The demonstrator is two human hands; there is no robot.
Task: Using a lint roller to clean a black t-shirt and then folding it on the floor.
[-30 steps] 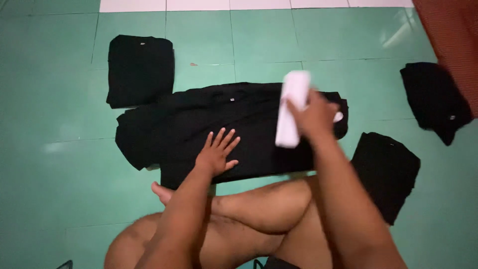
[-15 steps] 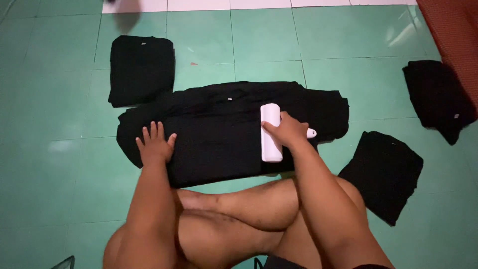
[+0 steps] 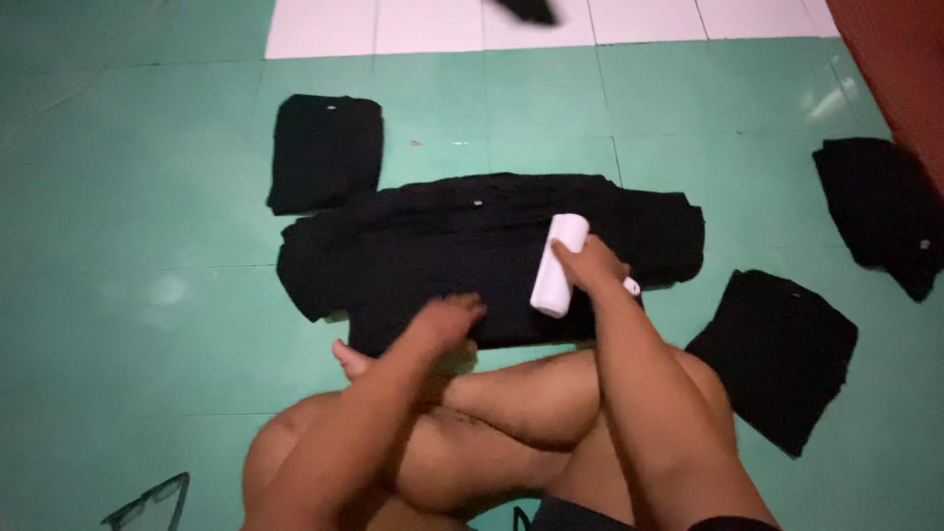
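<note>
A black garment (image 3: 442, 246) lies spread flat on the green tiled floor in front of my crossed legs. My right hand (image 3: 590, 267) grips a white lint roller (image 3: 559, 265) and presses it on the garment's right half. My left hand (image 3: 447, 320) rests palm down on the garment's near edge, close to my foot, holding nothing.
A folded black garment (image 3: 324, 152) lies at the upper left, touching the spread one. Another folded black piece (image 3: 777, 354) sits at the right, and a third (image 3: 880, 211) at the far right. White tiles (image 3: 433, 25) run along the top. Red cloth (image 3: 900, 69) fills the upper right corner.
My right hand brought the lint roller down onto the garment and has rolled it across the cloth. My left hand slid from the garment's left side toward its near edge.
</note>
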